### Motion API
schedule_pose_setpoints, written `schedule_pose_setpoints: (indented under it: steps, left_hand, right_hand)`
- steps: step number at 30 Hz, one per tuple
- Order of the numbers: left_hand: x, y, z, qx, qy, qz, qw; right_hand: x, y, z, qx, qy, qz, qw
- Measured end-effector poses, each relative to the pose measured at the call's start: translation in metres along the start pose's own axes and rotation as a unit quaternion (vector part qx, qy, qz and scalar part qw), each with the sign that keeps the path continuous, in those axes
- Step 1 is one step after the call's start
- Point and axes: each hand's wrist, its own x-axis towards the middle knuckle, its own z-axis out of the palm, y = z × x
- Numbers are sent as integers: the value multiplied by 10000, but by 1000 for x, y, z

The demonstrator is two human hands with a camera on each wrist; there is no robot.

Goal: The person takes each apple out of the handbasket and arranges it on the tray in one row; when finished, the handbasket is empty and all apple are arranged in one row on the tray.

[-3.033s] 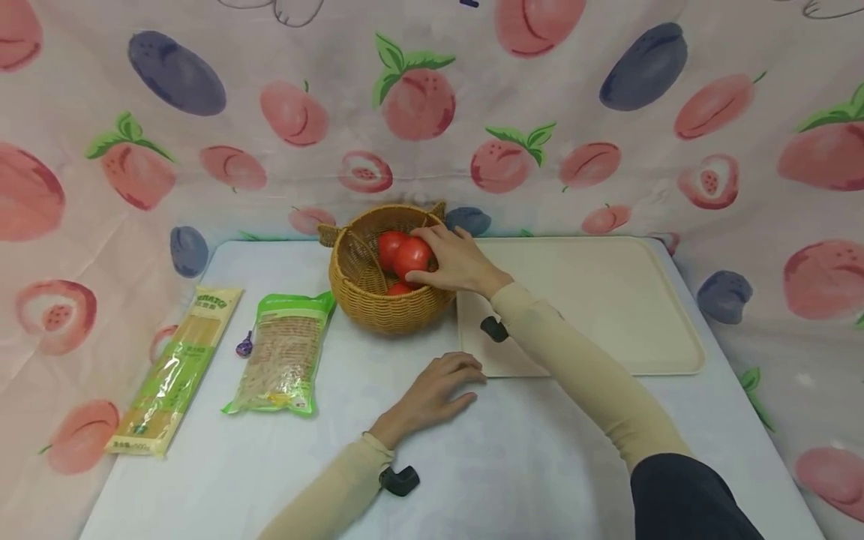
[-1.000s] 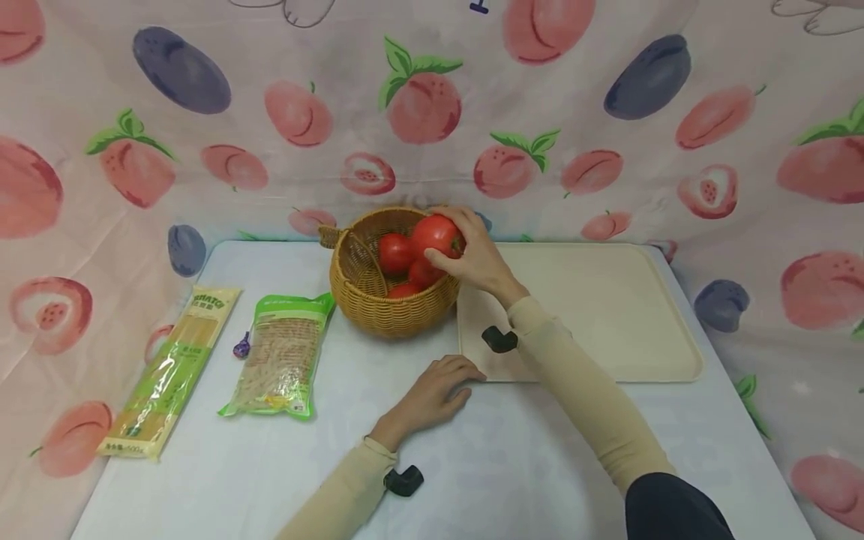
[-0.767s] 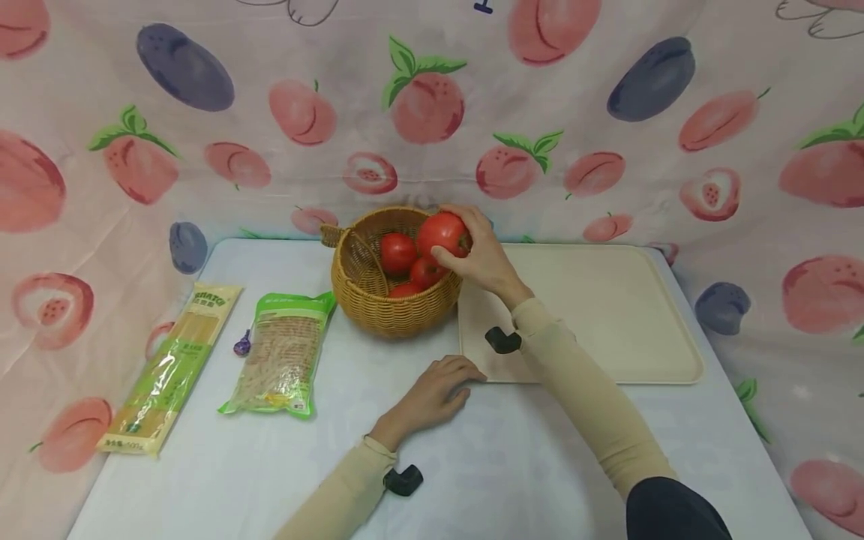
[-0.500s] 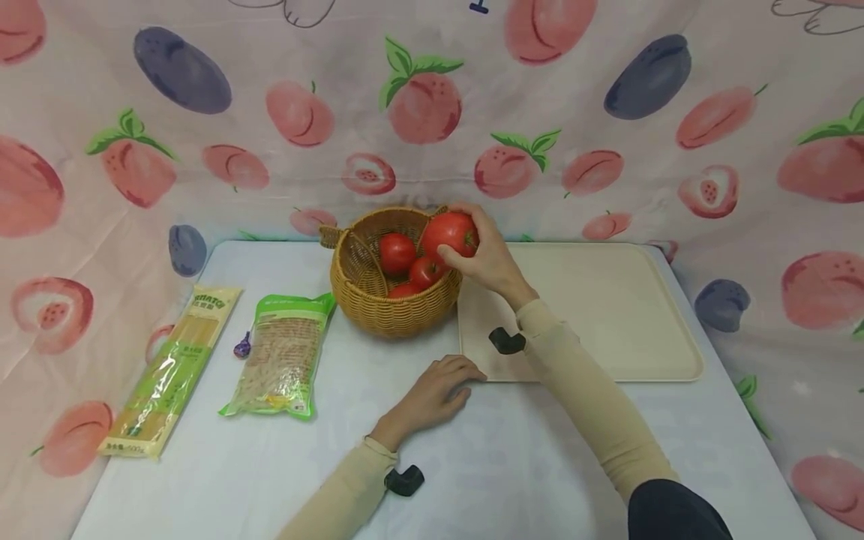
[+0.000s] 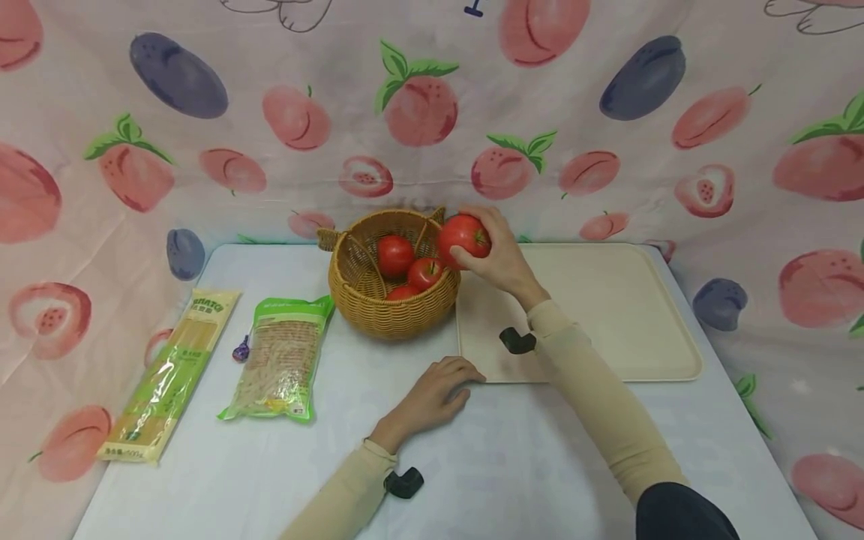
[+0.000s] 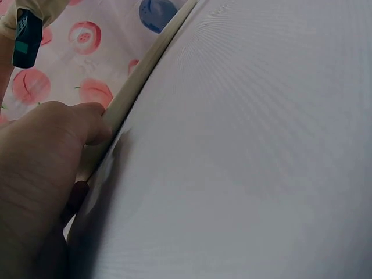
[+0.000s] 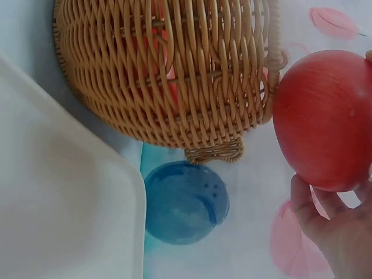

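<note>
My right hand (image 5: 502, 251) grips a large red tomato (image 5: 462, 238) at the right rim of the wicker basket (image 5: 391, 319). In the right wrist view the tomato (image 7: 325, 119) is up at the height of the basket's rim, with fingers curled along its side. Inside the basket lie a red tomato (image 5: 395, 256) and two more red fruits, one with a short stem and one partly hidden by the front rim. My left hand (image 5: 428, 394) rests on the table, fingers loosely bent, fingertips right at the front left corner of the cream tray (image 5: 607, 315).
Left of the basket lie a green-edged bag (image 5: 280, 360), a small purple-wrapped lollipop (image 5: 241, 349) and a long pack of noodles (image 5: 172, 375). A fruit-print cloth (image 5: 432, 172) hangs behind the white table.
My right hand has taken hold of the tomato among the fruits, lifted it and carried it rightward to the basket's rim. The left hand has barely moved.
</note>
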Motion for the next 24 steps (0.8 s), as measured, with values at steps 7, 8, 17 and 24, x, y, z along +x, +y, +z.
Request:
schedule_pose_setpoints:
  steps: [7, 8, 17, 24]
  left_hand:
    - [0, -1, 0, 6, 12, 19, 10000]
    - [0, -1, 0, 7, 18, 27, 10000]
    - [0, 1, -1, 6, 3, 10, 10000]
    - [-1, 0, -1, -19, -23, 36, 10000]
  right_hand:
    - [-3, 5, -7, -58, -61, 366, 9993]
    - [-4, 6, -8, -46, -64, 432, 9990]
    - [-7, 19, -14, -181, -113, 542, 9983]
    - [-11, 30, -17, -258, -157, 828, 9961]
